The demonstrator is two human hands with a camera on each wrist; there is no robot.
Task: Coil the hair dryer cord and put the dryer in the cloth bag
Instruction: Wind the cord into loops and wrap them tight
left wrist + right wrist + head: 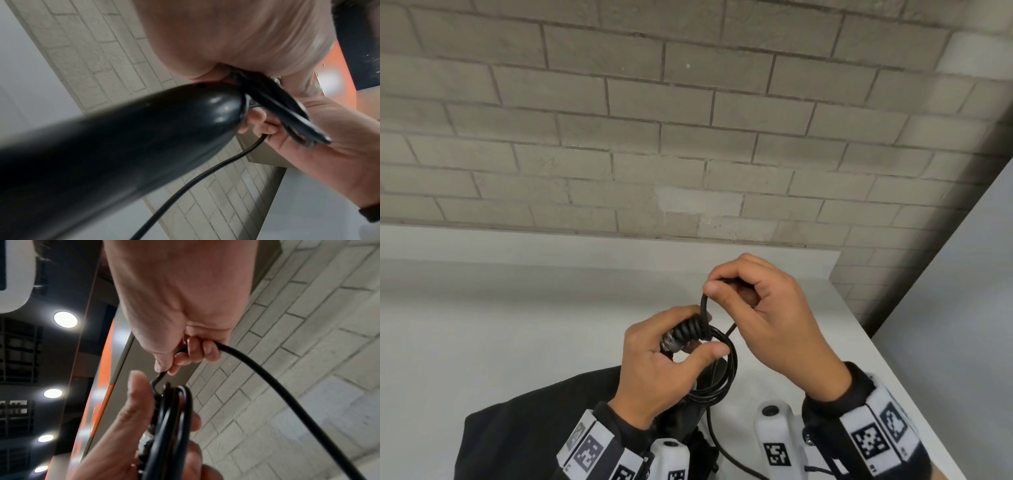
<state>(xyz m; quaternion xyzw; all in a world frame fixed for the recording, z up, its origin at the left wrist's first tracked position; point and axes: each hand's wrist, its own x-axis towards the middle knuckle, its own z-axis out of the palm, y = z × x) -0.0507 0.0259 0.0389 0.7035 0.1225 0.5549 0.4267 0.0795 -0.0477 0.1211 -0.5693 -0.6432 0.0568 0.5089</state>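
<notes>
**Cord mid-coil, dryer not bagged yet**

Head view: nearest the camera are the wrist cameras and tagged wristbands at bottom edge. Left hand is curled round the ribbed cord collar at the end of the dryer handle, thumb pinning a bundle of finished cord loops hanging below it. Right hand is just beside and above, pinching the cord between thumb and forefinger, bringing a fresh loop over. Black cloth bag lies on the white table under the left wrist. Slack cord trails off toward bottom of frame.

Left wrist view: dryer handle fills the frame, blurred, held off the table. Loops clamped at its end, loose cord dropping away.

Right wrist view: right fingers closed on the cord, which runs out long to the lower right. Left thumb against the loop stack.

Risks, my read:
- loops held only by one thumb; shifting grip to take the next loop could let the stack spring open
- plenty of slack left, plug end out of view; it may snag on table edge or bag
- bag mouth not visible, can't tell if it's open; likely needs a free hand, and both are busy
</notes>
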